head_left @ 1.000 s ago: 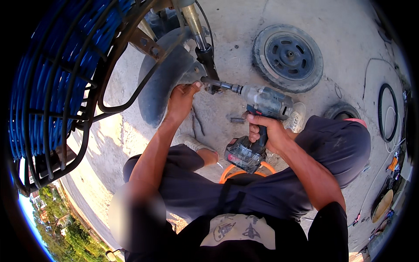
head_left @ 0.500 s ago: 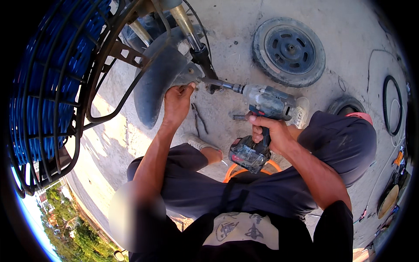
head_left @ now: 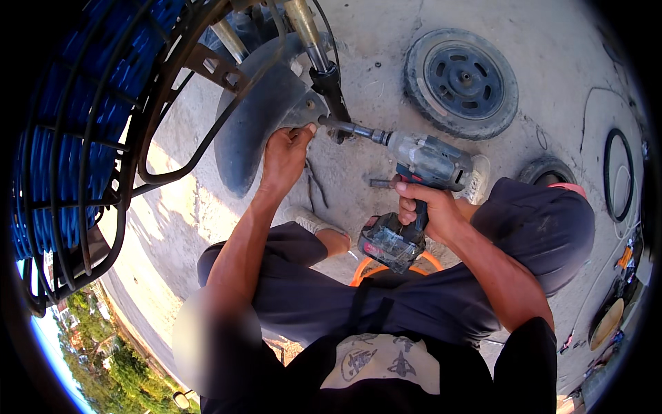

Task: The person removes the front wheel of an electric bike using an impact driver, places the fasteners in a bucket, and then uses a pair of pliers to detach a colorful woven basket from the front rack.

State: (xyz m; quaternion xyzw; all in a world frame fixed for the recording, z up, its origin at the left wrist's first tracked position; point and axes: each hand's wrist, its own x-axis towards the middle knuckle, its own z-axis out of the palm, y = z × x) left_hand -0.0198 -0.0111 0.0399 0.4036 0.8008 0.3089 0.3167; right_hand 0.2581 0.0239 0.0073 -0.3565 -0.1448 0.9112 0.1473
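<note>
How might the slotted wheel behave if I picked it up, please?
The wheel is probably heavy, as its tyre surrounds a solid-looking centre. Lying flat, it seems unlikely to tip; stood upright, it would likely roll, being round.

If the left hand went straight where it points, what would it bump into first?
Probably the grey mudguard: the left hand is at its edge, maybe touching it; depth is unclear.

Right hand [head_left: 429,208] grips power tool [head_left: 431,160]; left hand [head_left: 284,159] at fender [head_left: 243,117] edge; wheel [head_left: 463,79] on ground [head_left: 376,38].
</note>
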